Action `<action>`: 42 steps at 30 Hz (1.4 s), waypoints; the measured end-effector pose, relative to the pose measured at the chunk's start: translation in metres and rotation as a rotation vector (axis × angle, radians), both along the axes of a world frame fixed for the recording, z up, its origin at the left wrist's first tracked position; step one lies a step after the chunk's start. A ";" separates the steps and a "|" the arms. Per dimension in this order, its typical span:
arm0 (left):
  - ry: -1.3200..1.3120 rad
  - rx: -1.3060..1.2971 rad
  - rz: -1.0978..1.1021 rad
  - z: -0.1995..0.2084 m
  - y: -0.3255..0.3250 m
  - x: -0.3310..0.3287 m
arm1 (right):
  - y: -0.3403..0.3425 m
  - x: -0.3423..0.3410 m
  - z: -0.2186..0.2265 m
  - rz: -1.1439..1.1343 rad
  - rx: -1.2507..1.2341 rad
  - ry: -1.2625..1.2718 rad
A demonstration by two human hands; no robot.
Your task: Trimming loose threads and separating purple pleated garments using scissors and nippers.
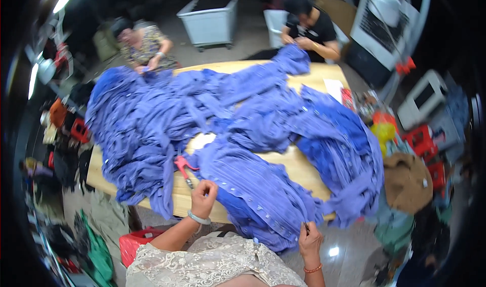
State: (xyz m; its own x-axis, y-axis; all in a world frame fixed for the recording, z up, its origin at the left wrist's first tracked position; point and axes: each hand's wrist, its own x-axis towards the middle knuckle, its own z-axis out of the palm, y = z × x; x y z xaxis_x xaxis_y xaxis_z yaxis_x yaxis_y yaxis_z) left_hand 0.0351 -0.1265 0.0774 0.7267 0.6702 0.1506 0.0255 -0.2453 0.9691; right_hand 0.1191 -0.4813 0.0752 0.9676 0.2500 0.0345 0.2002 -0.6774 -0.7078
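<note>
A blue, finely pleated garment [248, 180] with a row of small pale buttons or tags along its edge lies in front of me and hangs over the table's near side. My left hand [204, 200] is closed in a pinch at the garment's left edge; what its fingertips hold is too small to make out. At the lower right end of the cloth, my right hand [310, 240] closes on a small dark tool [305, 228], its kind unclear. A red-handled tool with a metal tip [183, 168] lies on the table just beyond my left hand.
More blue garments [144, 120] pile across the wooden table [309, 178]. Two people [316, 31] sit at its far side, handling blue cloth. Behind stands a pale wheeled bin [210, 23]. A red basket [135, 244] sits by my left; stools and cloth crowd the right.
</note>
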 end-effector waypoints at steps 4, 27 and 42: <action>-0.205 -0.391 0.380 -0.005 0.069 -0.028 | 0.046 0.021 -0.013 0.164 0.176 -0.104; -0.625 -0.245 1.573 0.076 0.067 -0.491 | 0.164 0.042 0.003 1.002 -0.159 -0.164; -0.126 -0.383 1.070 -0.018 0.100 -0.324 | 0.105 0.048 0.005 0.684 -0.024 -0.244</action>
State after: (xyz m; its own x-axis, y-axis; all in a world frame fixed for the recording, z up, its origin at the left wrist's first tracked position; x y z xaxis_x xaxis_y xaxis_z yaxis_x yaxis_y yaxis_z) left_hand -0.2884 -0.0262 0.0596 -0.2498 0.9540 -0.1660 -0.0594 0.1560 0.9860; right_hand 0.1673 -0.3768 0.0799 0.5599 0.7998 0.2163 0.7349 -0.3588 -0.5755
